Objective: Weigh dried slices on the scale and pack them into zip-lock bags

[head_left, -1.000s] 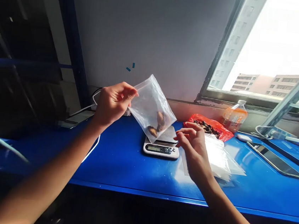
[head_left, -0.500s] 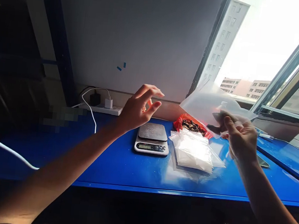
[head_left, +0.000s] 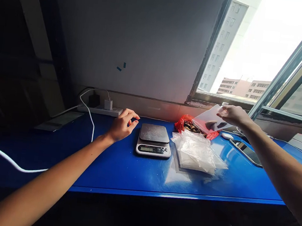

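Note:
My right hand (head_left: 233, 115) pinches the top edge of a translucent plastic bag (head_left: 204, 115). A few dark brown pieces (head_left: 210, 125) show through it, low in the bag. The bag hangs tilted over a red plastic bag (head_left: 180, 124) filled with dark dried pieces (head_left: 191, 127). My left hand (head_left: 124, 126) is empty, its fingers loosely bent and the thumb apart from them. It hovers just left of a digital kitchen scale (head_left: 154, 140), not touching it. Pale specks dot the scale's bare plate.
A stack of clear zip bags (head_left: 197, 154) lies right of the scale on the blue table (head_left: 123, 174). Further right are a phone (head_left: 246, 152) and a small white case (head_left: 226, 136). A power strip (head_left: 99, 110) with charger and white cable lies at the back left, a window (head_left: 255, 48) behind right.
My right hand has turned over and moved back, bringing the bag lower over the red bag. My left hand has dropped down and left, away from above the scale.

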Demonstrator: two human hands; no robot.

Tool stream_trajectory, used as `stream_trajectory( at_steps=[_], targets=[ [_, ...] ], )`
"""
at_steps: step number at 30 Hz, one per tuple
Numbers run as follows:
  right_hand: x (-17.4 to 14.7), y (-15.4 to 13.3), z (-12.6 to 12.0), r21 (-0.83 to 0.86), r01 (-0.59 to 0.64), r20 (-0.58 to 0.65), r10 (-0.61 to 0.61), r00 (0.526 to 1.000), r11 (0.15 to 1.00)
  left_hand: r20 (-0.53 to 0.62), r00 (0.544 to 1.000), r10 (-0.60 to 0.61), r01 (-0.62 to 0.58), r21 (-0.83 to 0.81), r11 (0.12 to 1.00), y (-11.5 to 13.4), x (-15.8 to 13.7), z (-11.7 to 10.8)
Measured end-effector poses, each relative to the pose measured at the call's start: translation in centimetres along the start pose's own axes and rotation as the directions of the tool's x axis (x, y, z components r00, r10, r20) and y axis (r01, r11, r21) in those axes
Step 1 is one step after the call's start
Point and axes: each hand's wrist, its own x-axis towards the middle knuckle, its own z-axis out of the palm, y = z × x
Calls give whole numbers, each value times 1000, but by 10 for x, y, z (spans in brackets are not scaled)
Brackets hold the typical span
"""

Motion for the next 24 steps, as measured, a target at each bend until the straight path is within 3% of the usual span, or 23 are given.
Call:
stream_trajectory(
  at_steps=[5,10,24],
  targets=[
    [29,-17,-21,-16,-69,-68,68,995,997,41,999,8,-9,29,1000,-2,-2,2],
    [30,-32,-36,-8,-132,-159,129,979,991,89,994,55,-57,14,998,3,-3,1],
    [33,-64,-43,53,-39,-257,52,965,998,288,956,62,-55,-33,998,11,-7,-1]
  ],
)
